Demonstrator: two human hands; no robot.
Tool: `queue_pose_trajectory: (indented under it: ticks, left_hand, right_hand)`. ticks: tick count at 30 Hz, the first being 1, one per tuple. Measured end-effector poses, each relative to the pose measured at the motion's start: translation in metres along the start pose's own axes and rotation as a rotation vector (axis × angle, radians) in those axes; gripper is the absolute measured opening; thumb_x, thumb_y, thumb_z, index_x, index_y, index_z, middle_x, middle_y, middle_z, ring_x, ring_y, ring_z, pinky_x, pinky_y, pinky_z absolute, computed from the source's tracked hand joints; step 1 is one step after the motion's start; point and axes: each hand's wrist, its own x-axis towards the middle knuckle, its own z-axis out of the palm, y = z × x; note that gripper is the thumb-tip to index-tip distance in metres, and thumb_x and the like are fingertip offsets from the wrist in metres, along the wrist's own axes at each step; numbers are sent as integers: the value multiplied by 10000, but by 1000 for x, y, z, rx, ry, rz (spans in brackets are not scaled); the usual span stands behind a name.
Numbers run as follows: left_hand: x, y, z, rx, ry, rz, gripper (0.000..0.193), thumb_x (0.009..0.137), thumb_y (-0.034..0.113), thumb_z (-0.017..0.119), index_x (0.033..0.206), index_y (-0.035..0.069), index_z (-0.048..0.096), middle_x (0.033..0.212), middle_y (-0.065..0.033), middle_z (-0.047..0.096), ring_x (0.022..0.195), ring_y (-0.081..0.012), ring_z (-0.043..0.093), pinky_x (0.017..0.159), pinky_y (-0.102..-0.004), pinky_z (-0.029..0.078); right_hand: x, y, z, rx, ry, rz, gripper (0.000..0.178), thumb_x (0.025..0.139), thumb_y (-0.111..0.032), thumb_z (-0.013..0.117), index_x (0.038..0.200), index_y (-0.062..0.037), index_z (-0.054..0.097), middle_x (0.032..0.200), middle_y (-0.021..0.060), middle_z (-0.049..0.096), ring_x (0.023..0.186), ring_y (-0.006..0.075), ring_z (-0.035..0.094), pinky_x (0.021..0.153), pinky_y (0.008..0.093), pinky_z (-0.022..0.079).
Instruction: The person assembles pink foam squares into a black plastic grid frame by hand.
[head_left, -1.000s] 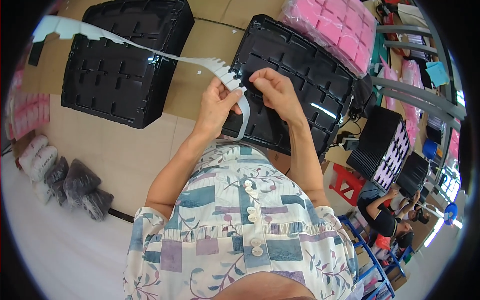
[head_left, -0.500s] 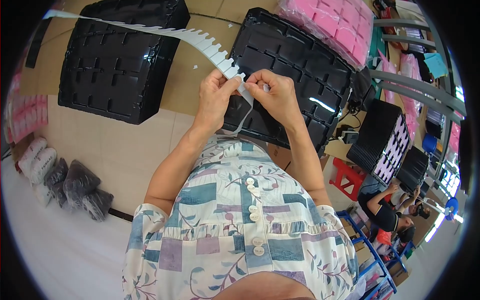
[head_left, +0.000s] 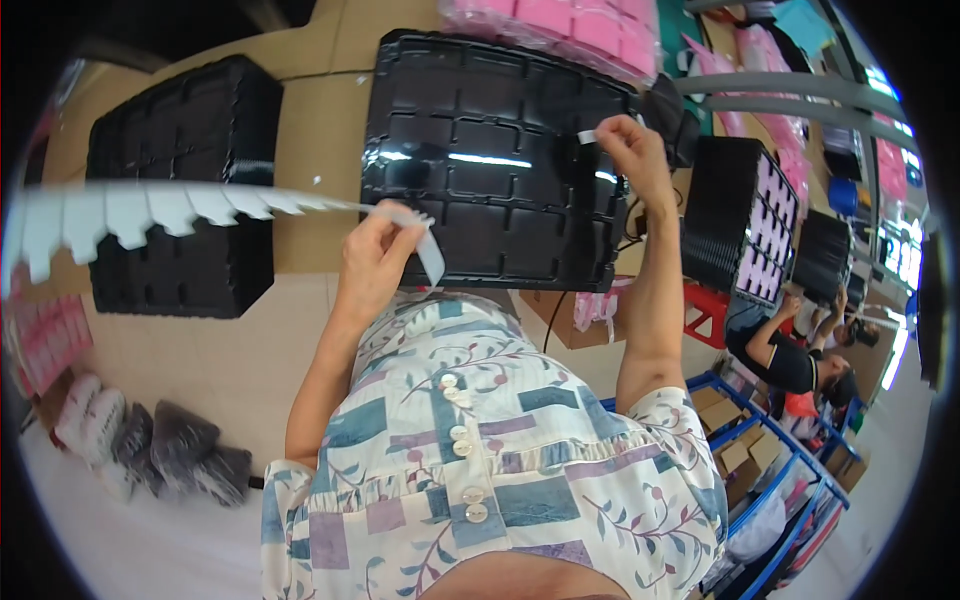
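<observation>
My left hand (head_left: 372,258) is closed on a long white strip (head_left: 150,215) with a row of notched tabs along one edge. The strip stretches away to the left, and a short end hangs below my fingers. Between the thumb and fingertips of my right hand (head_left: 642,165) is a small white tab (head_left: 587,137). It is over the right part of a black plastic tray (head_left: 490,185) with moulded compartments. Whether the tab touches the tray, I cannot tell.
Another stack of black trays (head_left: 180,150) stands on the left of the brown table (head_left: 318,120). Pink trays in clear wrap (head_left: 590,35) lie behind. Black trays with pink pieces (head_left: 745,220), a blue metal frame (head_left: 770,500) and a co-worker (head_left: 785,345) are at right.
My hands have drawn apart: the right one moved right with a small white tab, the left one moved left and nearer with the strip. The whole view has also shifted.
</observation>
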Motion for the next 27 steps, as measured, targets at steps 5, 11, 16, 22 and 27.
queue_pose_trajectory:
  ticks: [5, 11, 16, 22, 27]
  left_hand:
    - [-7, -8, 8, -95, -47, -85, 89, 947, 81, 609, 967, -5, 596, 831, -18, 631, 752, -76, 587, 696, -226, 484]
    - [6, -8, 13, -185, -12, -83, 85, 946, 89, 621, 963, 14, 586, 832, -18, 628, 769, -73, 576, 713, -218, 473]
    - [9, -9, 12, -176, 62, -53, 92, 950, 95, 622, 968, 15, 580, 827, -18, 629, 757, -68, 568, 702, -214, 469]
    - [18, -12, 5, -124, 191, 19, 98, 950, 99, 626, 979, 12, 592, 811, -17, 625, 720, -72, 559, 680, -217, 467]
    - [33, -30, -6, -12, 300, 69, 151, 972, 142, 610, 991, -8, 624, 859, -20, 627, 749, -77, 568, 706, -222, 469]
  right_hand:
    - [23, 25, -53, -369, 55, -108, 159, 881, -176, 648, 888, -17, 639, 622, 52, 517, 578, 127, 482, 567, 276, 393]
    - [58, 24, -42, -655, -99, -255, 162, 897, -217, 632, 924, -58, 621, 789, 150, 661, 783, 347, 645, 687, 419, 491]
    - [64, 49, -35, -739, 4, -360, 176, 899, -238, 632, 925, -64, 615, 839, 137, 668, 804, 333, 650, 698, 416, 499]
    - [63, 48, -35, -689, -43, -280, 168, 908, -232, 613, 928, -66, 607, 833, 128, 669, 802, 326, 654, 703, 413, 507]
    - [56, 59, -23, -821, 59, -371, 158, 900, -226, 616, 904, -69, 593, 799, 105, 666, 743, 315, 658, 645, 410, 510]
